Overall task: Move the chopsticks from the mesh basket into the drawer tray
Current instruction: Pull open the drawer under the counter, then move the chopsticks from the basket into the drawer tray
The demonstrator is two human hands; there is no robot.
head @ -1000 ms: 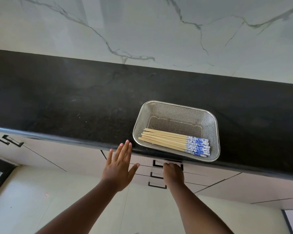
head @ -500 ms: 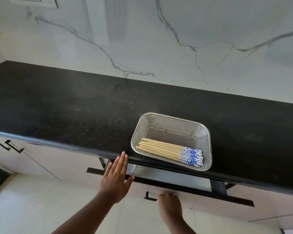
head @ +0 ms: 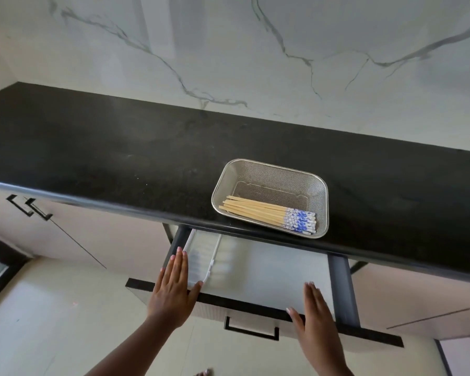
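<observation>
A rectangular metal mesh basket (head: 304,175) sits on the black counter near its front edge. Several wooden chopsticks (head: 258,210) with blue-and-white patterned ends lie in it along the near side. Below the counter a drawer (head: 269,270) is pulled out, and a narrow white tray (head: 201,256) lies at its left side. My left hand (head: 174,289) is flat with fingers apart over the drawer's left front corner, beside the tray. My right hand (head: 315,321) hovers flat over the drawer's front right, holding nothing.
The black counter (head: 120,158) runs below a white marble wall (head: 228,50). A black handle (head: 251,331) is on the drawer front. Closed cabinet doors with black handles (head: 30,210) stand at the left. Pale floor lies below.
The drawer has come out from shut to wide open. My right hand has let go of the handle and now hovers flat; my left hand has moved over the drawer's left corner.
</observation>
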